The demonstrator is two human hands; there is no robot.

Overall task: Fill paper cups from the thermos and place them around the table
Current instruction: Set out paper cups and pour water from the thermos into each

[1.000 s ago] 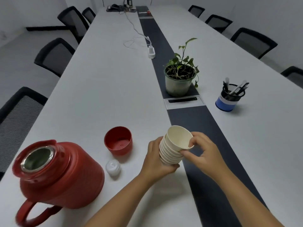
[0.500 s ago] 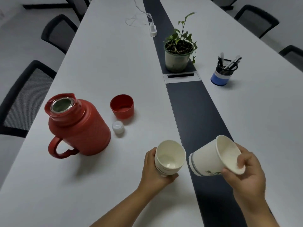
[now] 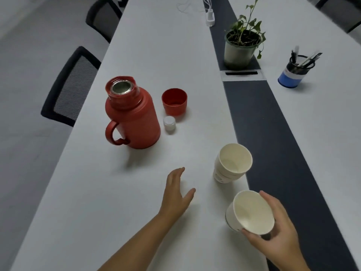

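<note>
A red thermos [image 3: 134, 116] stands uncapped on the white table [image 3: 148, 192], handle toward me. Its red lid cup [image 3: 174, 101] and a small white stopper [image 3: 169, 123] lie just to its right. A stack of paper cups [image 3: 231, 165] stands on the table near the dark centre strip. My left hand [image 3: 176, 192] hovers empty with straight fingers, left of the stack and apart from it. My right hand [image 3: 273, 229] grips a single empty paper cup [image 3: 250, 211] by its rim, tilted toward me, at the lower right.
A potted plant [image 3: 242, 42] sits on the dark centre strip [image 3: 273, 153] beyond a cable hatch [image 3: 242, 74]. A blue pen holder [image 3: 295, 75] stands at the right. A white charger and cable [image 3: 209, 15] lie farther up. Black chairs [image 3: 72, 87] line the left side.
My left hand has set the cup stack down on the table and come off it. My right hand has brought the single cup lower and closer to me.
</note>
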